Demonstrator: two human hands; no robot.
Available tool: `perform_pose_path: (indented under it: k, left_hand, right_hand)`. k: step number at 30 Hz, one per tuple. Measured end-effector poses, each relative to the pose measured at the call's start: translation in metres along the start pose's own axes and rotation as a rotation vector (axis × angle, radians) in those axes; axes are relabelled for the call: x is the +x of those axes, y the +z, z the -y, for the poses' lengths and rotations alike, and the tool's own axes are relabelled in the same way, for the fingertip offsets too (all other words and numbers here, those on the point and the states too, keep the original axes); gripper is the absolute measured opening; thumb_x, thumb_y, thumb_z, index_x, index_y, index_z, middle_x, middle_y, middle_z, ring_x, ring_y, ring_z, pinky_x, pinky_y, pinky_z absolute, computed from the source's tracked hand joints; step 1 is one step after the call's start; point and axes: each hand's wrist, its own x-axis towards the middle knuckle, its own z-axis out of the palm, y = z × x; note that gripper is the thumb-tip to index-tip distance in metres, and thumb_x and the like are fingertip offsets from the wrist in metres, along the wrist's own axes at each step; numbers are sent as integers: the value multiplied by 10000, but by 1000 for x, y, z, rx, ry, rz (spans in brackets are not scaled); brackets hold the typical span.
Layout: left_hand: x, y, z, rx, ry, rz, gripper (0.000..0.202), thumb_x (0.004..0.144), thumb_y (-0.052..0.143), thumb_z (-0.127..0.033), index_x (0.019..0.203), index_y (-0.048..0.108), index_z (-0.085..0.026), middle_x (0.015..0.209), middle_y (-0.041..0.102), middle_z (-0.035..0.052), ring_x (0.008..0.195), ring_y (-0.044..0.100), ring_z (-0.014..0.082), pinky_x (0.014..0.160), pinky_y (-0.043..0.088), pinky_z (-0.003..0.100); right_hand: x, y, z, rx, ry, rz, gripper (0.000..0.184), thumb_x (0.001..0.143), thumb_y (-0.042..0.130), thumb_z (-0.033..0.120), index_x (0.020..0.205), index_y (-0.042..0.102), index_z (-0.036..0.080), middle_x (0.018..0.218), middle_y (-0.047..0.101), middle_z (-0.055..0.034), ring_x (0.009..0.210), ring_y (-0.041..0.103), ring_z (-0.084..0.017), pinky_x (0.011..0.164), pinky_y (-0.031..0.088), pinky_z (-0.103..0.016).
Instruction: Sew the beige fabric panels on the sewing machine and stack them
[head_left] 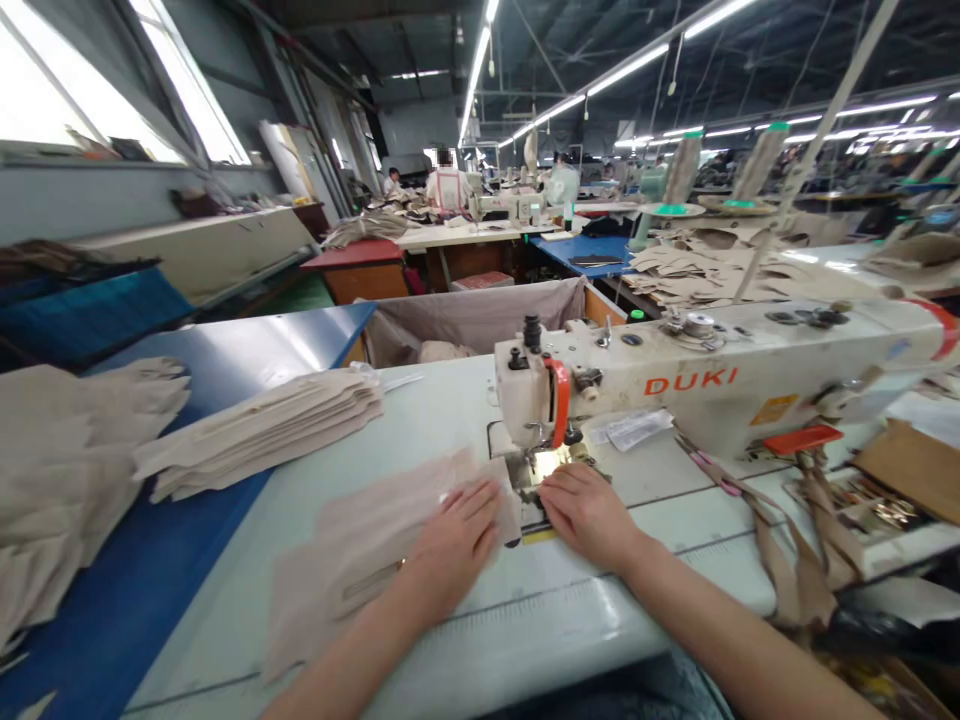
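Observation:
My left hand (457, 545) lies flat with fingers stretched out on a beige fabric piece (375, 520), to the left of the needle area. The piece has a slot-like opening (373, 580) near my wrist and looks slightly blurred. Close to the lit needle area, my right hand (589, 510) rests with its fingers bent and pressed together at the needle plate. Whatever its fingertips hold, if anything, is hidden. Over both hands stands a white sewing machine (720, 380) with red DUKI lettering and an orange guard (559, 400).
A stack of cut fabric pieces (277, 425) sits on the left, beside a larger fabric pile (60, 470) on a blue surface (187, 540). Pink-handled scissors (716, 472) and fabric strips (787, 570) lie at right. Behind the table is a cloth-lined bin (480, 310).

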Motion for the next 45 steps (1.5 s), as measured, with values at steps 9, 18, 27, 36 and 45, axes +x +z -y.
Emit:
perform_pose_path:
  k: [9, 18, 27, 36, 45]
  left_hand:
    - [-109, -29, -10, 89, -173, 94, 1011, 725, 672, -530, 1528, 145, -214, 1570, 230, 134, 1415, 273, 354, 1090, 325, 532]
    - [-145, -97, 53, 115, -443, -260, 385, 923, 346, -216, 1161, 647, -254, 992, 753, 1, 881, 713, 176, 774, 578, 260]
    - [-26, -156, 197, 321, -824, -287, 315, 943, 533, -278, 1239, 561, -174, 1302, 572, 103, 1169, 558, 249, 989, 451, 489]
    - [-53, -95, 204, 389, -904, -175, 470, 892, 561, -310, 1340, 502, -181, 1463, 446, 147, 1370, 364, 313, 1105, 299, 513]
    - [-224, -122, 162, 557, -990, -436, 456, 912, 334, -311, 1291, 486, -108, 1399, 486, 217, 1311, 438, 333, 1047, 372, 508]
  right_hand:
    - [-7, -4, 5, 64, -63, -48, 202, 937, 476, 157, 883, 671, 164, 865, 688, -77, 870, 581, -206, 835, 464, -349]
    - [-11, 0, 4, 86, -77, -27, 223, 954, 446, 168, 916, 666, 178, 907, 691, -57, 872, 601, -204, 846, 469, -352]
    - [-13, 5, -4, -46, -168, -101, 249, 975, 424, 228, 942, 669, 195, 900, 713, -32, 853, 648, -175, 836, 473, -297]
    - [-13, 7, -15, -141, -306, -168, 325, 991, 418, 341, 894, 699, 210, 857, 736, -14, 786, 679, -152, 786, 498, -253]
    - [-18, 13, -22, -108, -290, -135, 289, 957, 462, 376, 900, 711, 240, 880, 741, -10, 800, 687, -171, 769, 529, -265]
